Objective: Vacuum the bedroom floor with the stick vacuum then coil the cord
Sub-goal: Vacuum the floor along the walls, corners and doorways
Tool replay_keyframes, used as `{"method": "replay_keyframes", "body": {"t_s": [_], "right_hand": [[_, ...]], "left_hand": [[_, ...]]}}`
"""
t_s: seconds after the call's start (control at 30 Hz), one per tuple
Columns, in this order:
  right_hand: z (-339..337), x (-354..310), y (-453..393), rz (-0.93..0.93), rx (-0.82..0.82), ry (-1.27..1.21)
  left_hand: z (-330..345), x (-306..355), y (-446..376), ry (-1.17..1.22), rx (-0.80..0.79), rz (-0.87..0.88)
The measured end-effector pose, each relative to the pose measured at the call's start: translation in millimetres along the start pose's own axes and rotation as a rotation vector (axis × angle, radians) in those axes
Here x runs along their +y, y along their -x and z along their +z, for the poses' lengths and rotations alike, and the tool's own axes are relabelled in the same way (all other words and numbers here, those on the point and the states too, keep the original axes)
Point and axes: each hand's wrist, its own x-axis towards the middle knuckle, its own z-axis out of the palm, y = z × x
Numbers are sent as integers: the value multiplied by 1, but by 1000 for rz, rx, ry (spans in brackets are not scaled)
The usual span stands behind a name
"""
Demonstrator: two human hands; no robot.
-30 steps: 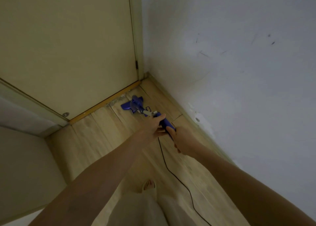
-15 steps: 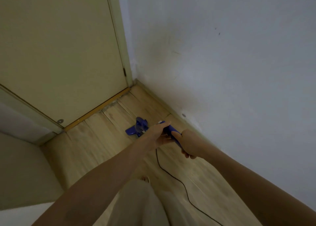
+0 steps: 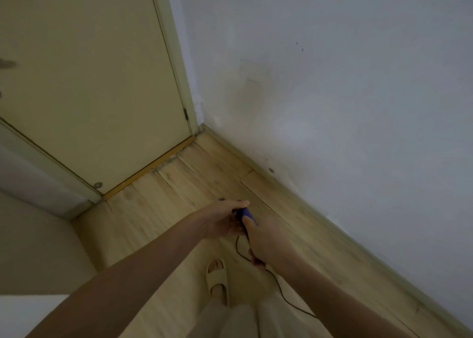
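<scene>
Both my hands grip the blue stick vacuum (image 3: pixel 247 214) over the wooden floor (image 3: pixel 163 209). My left hand (image 3: pixel 222 218) wraps the upper part of the handle and my right hand (image 3: pixel 266 238) holds it just behind. Only a short blue stretch of the handle shows between them; the floor head is hidden under my left hand. The thin black cord (image 3: pixel 284 296) drops from the handle and trails toward the lower right across the floor.
A cream door (image 3: pixel 97 94) with its threshold strip closes the corner ahead. A white wall (image 3: pixel 345 94) with a skirting board runs along the right. My foot in a beige slipper (image 3: pixel 217 280) stands just below my hands. A pale panel stands at the left.
The vacuum has been drawn back from the door threshold toward me. Its blue floor head, visible earlier, is now hidden beneath my left hand. My slippered foot has come into view.
</scene>
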Motion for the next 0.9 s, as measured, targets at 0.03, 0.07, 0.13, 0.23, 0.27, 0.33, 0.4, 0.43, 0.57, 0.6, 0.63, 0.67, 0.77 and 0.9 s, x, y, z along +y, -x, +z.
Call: {"method": "replay_keyframes", "body": {"t_s": [0.03,0.07,0.13,0.23,0.27,0.33,0.4,0.43,0.57,0.6,0.63,0.67,0.77,0.9], "right_hand": [[-1,2,-2,15,9,-10],[-3,3,-5,23,20,-24],[-7,4,-12,25,33,-46],[-6,7,-26,44,36,-71],[-2,8,-32,54,42,-78],[9,8,-46,61,54,-94],[20,3,-62,59,45,-126],[25,-3,-70,60,39,-139],[35,-40,-113,57,27,-135],[36,-50,-125,57,27,-138],[36,-60,-138,57,28,-139],[36,-70,-151,55,27,-136],[38,-96,-191,51,17,-119],[42,-118,-241,48,8,-77]], "left_hand": [[2,0,-2,0,7,3],[4,1,-5,3,16,7],[6,4,-13,10,26,14],[3,9,-25,-4,35,12],[1,11,-29,-15,39,7],[-9,16,-38,-42,56,6],[-22,23,-49,-52,77,9],[-29,29,-54,-53,92,10],[-61,64,-79,-60,182,41],[-68,74,-85,-51,205,50],[-76,84,-91,-40,221,57],[-84,95,-98,-34,233,63],[-108,124,-119,-25,249,92],[-138,156,-148,5,253,126]]}}
